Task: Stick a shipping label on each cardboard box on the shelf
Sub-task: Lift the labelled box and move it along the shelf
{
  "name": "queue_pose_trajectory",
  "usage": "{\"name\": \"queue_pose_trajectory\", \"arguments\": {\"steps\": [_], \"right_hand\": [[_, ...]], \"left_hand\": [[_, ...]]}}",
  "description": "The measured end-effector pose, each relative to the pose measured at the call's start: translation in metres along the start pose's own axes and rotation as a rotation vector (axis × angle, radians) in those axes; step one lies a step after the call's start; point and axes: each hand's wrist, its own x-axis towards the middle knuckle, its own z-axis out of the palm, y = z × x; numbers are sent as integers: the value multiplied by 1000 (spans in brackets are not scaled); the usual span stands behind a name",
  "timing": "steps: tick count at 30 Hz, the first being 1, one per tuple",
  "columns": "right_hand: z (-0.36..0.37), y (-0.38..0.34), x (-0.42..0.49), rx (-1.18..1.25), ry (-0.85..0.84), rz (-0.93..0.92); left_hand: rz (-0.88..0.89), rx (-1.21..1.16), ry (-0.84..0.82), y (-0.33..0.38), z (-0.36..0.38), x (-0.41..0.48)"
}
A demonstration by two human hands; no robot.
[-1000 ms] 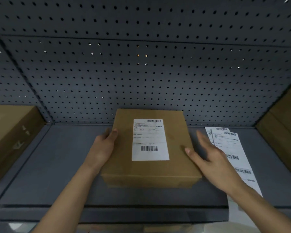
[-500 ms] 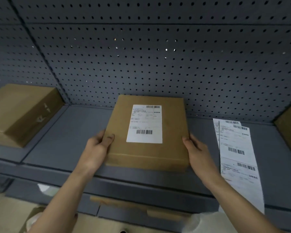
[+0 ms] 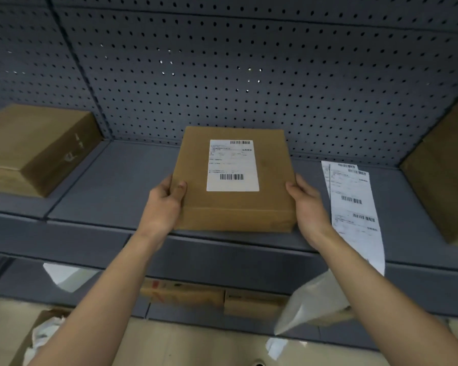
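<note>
A flat cardboard box lies in the middle of the grey shelf, with a white shipping label stuck on its top. My left hand grips the box's near left edge, thumb on top. My right hand grips its near right edge. A strip of loose shipping labels lies on the shelf to the right of the box and hangs over the front edge. One plain cardboard box sits at the left, another plain cardboard box at the right edge.
A perforated grey back panel closes the shelf behind the boxes. Below the shelf a lower level holds cardboard pieces and white plastic bags. An open carton with white wrapping stands on the floor at the lower left.
My right hand has come down from above the box top onto its right edge, and both hands now grip the box. The view has dropped back, showing the lower shelf.
</note>
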Motion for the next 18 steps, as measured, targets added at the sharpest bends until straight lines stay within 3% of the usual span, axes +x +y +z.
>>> {"name": "queue_pose_trajectory", "arguments": {"steps": [9,18], "right_hand": [[-7,-25,-73,-64,137,-123],[-58,-37,-149,-100,476,-235]], "left_hand": [[103,3,-78,13,-6,-39],[234,-52,-257,43,35,-90]]}}
